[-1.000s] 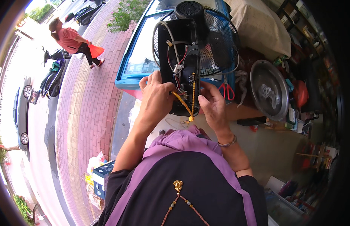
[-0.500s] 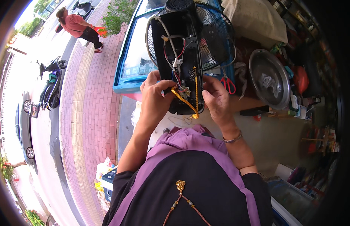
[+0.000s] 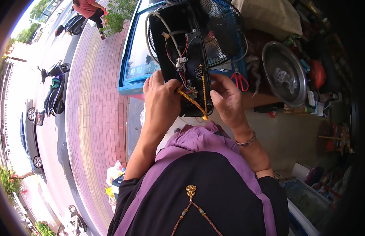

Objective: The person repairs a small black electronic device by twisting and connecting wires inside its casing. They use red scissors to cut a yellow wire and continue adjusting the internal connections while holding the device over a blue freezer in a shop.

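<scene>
The black fan base (image 3: 182,59) now sits larger and more centred before you than a second ago, its open wiring side closer to you, so the inner parts are easier to reach. Your left hand (image 3: 161,100) grips its near left edge; your right hand (image 3: 226,98) clasps the near right edge, with the yellow cord (image 3: 192,101) hanging between them.

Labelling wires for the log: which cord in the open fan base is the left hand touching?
The braided yellow cord: it runs from the left hand down to the base's lower edge. The thin red wires and grey cable sit higher, untouched.
</scene>
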A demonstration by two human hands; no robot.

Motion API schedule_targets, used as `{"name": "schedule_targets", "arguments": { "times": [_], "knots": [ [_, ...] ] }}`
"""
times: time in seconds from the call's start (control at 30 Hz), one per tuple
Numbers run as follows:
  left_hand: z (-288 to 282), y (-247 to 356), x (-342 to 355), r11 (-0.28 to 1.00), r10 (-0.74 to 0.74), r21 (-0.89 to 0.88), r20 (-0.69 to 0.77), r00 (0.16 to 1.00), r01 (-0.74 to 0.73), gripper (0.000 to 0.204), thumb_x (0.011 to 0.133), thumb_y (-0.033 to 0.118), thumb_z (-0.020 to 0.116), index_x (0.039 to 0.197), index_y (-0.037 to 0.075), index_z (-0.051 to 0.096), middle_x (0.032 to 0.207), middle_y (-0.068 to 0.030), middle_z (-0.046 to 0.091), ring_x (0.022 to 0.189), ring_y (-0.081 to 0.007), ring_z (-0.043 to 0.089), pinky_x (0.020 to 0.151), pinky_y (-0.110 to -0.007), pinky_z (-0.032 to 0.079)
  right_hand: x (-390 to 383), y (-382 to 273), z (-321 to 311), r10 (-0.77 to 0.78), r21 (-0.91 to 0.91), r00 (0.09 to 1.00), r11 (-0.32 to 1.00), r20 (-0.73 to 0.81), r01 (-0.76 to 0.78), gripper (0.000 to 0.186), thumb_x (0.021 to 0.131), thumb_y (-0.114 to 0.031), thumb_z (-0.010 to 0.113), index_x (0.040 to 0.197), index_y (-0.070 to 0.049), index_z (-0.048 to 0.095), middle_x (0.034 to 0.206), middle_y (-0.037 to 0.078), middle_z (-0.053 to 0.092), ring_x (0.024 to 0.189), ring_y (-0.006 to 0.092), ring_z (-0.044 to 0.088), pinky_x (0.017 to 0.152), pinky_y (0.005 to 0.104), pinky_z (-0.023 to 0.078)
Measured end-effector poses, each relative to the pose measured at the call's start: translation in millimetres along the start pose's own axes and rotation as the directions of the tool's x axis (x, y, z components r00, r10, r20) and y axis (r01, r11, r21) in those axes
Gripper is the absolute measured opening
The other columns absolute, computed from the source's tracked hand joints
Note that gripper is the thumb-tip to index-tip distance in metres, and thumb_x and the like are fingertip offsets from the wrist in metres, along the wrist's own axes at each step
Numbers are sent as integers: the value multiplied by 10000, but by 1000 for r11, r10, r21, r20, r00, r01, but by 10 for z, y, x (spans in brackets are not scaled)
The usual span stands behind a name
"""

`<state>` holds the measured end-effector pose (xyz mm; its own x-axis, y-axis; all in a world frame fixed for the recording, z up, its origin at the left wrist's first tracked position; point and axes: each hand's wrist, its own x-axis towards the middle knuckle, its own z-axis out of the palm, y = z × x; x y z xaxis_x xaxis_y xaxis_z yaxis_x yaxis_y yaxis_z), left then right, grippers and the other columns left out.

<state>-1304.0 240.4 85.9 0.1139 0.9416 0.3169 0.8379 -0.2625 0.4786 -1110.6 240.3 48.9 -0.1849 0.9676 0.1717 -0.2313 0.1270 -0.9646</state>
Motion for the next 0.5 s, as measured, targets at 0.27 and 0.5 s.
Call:
{"name": "schedule_targets", "arguments": {
  "times": [0.27,0.5],
  "knots": [
    [-56,-33,29,977,-15,-212,86,996,33,216,728,-20,699,941,18,707,960,-208,494,902,-388,546,774,-431,469,-3,-16,-20,-12,41,1000,999,-20,13,379,923,-65,573,1280,47,513,904,-1,593,799,25,513,707,186,439],
    [-77,-56,31,973,-2,-231,85,996,21,217,730,24,733,947,24,721,948,-194,508,932,-370,531,821,-430,444,3,-43,39,-41,-76,996,996,-80,35,358,929,-69,554,1267,44,521,894,-1,583,781,30,503,704,193,432]
  ]
}}
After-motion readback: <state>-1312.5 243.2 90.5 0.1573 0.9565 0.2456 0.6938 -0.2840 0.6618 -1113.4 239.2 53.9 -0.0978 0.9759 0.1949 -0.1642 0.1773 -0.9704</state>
